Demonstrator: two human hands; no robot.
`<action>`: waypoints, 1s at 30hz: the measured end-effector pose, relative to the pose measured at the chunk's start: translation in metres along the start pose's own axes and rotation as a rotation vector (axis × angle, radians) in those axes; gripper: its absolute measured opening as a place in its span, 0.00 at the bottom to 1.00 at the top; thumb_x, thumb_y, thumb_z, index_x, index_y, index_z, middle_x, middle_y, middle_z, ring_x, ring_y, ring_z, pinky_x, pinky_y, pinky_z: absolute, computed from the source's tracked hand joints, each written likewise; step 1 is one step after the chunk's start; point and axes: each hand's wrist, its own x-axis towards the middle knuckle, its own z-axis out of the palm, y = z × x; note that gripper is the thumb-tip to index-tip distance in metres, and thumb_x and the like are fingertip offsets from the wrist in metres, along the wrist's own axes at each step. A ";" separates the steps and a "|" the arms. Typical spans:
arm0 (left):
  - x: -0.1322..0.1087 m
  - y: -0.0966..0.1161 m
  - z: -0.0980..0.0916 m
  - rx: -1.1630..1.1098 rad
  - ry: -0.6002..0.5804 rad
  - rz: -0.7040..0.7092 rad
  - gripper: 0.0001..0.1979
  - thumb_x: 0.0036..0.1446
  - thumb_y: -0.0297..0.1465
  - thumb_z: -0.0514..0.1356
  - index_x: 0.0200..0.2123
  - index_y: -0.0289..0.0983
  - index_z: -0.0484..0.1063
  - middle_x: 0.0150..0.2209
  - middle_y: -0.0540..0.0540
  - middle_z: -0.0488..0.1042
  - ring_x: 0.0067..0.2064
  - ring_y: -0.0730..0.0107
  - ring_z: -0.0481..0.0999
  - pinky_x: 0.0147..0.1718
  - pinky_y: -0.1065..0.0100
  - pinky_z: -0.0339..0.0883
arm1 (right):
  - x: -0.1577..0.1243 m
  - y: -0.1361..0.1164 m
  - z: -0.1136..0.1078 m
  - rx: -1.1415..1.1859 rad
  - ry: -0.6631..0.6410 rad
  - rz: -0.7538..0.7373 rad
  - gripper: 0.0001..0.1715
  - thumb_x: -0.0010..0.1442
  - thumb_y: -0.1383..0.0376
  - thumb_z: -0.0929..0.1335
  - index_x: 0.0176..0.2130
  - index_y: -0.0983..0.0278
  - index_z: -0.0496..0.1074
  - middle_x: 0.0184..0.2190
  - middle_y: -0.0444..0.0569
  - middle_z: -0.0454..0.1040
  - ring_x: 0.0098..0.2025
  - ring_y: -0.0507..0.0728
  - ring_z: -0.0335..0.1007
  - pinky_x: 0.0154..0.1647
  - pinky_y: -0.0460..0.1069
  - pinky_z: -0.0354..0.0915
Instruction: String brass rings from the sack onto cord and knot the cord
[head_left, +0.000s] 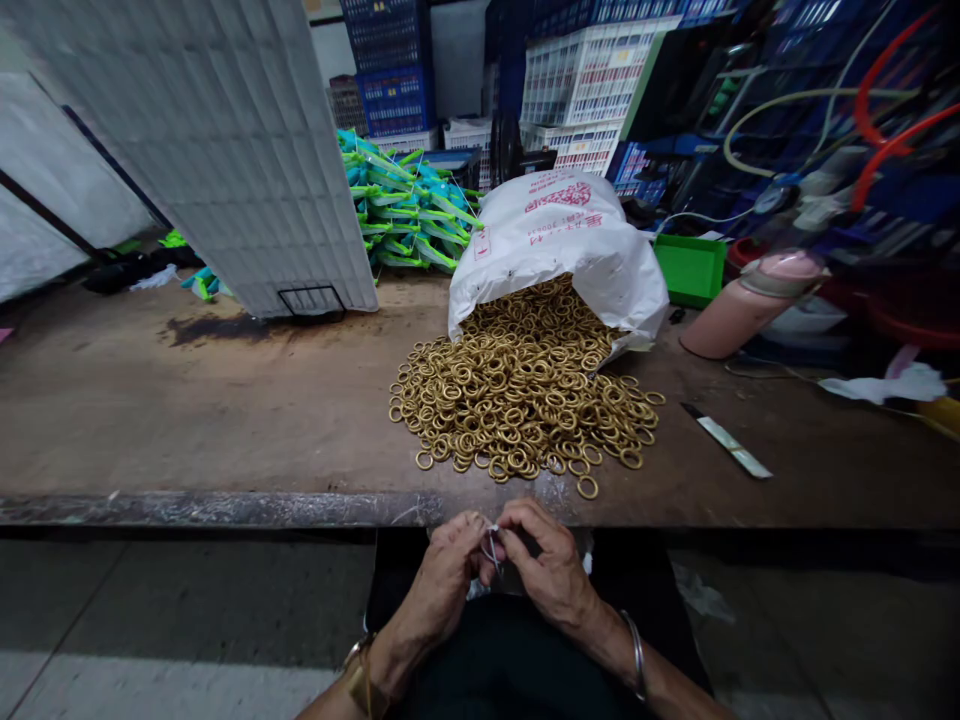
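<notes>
In front of the table's near edge, above my lap, both hands meet with fingertips pinched. My left hand (448, 565) is closed on a thin whitish strand (493, 545), which bends into a small loop between the hands. Its other end is pinched by my right hand (550, 570); I cannot tell the strand's exact kind. Just beyond them lies a heap of gold-coloured rings (517, 410), with one loose ring (587, 487) nearest my hands. The rings spill from the mouth of a white sack (555, 230) with red print, lying on its side.
A utility knife (727, 442) lies right of the heap. Behind it are a green tray (688, 270) and a pink-filled bottle (739, 305). A tall grey ribbed panel (277, 160) stands at left, beside green and turquoise pieces (412, 210). Crates (589, 75) are stacked behind.
</notes>
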 end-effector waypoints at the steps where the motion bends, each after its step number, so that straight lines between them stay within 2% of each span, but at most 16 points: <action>1: 0.000 0.000 -0.001 0.014 -0.012 -0.001 0.14 0.53 0.39 0.56 0.27 0.33 0.66 0.25 0.50 0.65 0.21 0.80 0.59 0.22 0.75 0.52 | 0.000 0.001 0.000 -0.009 0.004 -0.011 0.07 0.55 0.72 0.62 0.28 0.62 0.66 0.25 0.45 0.69 0.30 0.52 0.66 0.32 0.46 0.63; 6: 0.000 0.002 -0.005 0.085 0.001 -0.022 0.13 0.49 0.38 0.59 0.24 0.34 0.64 0.21 0.53 0.62 0.21 0.81 0.55 0.22 0.75 0.49 | -0.003 0.005 0.002 -0.031 0.023 -0.042 0.07 0.54 0.73 0.62 0.29 0.62 0.67 0.26 0.45 0.69 0.30 0.52 0.66 0.31 0.47 0.63; 14: 0.000 0.010 -0.006 0.305 0.060 -0.045 0.14 0.48 0.38 0.58 0.21 0.36 0.59 0.18 0.56 0.54 0.21 0.80 0.51 0.21 0.74 0.46 | -0.003 0.007 0.003 -0.040 0.029 -0.064 0.09 0.53 0.74 0.62 0.31 0.62 0.67 0.27 0.45 0.70 0.31 0.53 0.66 0.32 0.47 0.64; 21: 0.000 0.008 -0.004 0.582 0.220 0.140 0.10 0.50 0.34 0.54 0.21 0.36 0.60 0.20 0.55 0.57 0.24 0.77 0.55 0.24 0.74 0.52 | -0.005 0.006 0.004 -0.100 0.052 -0.015 0.08 0.53 0.73 0.63 0.34 0.62 0.66 0.27 0.45 0.69 0.31 0.53 0.66 0.32 0.47 0.64; 30: -0.003 0.000 -0.004 0.696 0.266 0.220 0.10 0.51 0.32 0.53 0.20 0.37 0.60 0.19 0.54 0.58 0.23 0.76 0.57 0.24 0.74 0.53 | -0.010 0.007 0.007 -0.160 -0.062 -0.023 0.06 0.57 0.70 0.62 0.34 0.62 0.68 0.27 0.46 0.72 0.31 0.53 0.68 0.32 0.48 0.64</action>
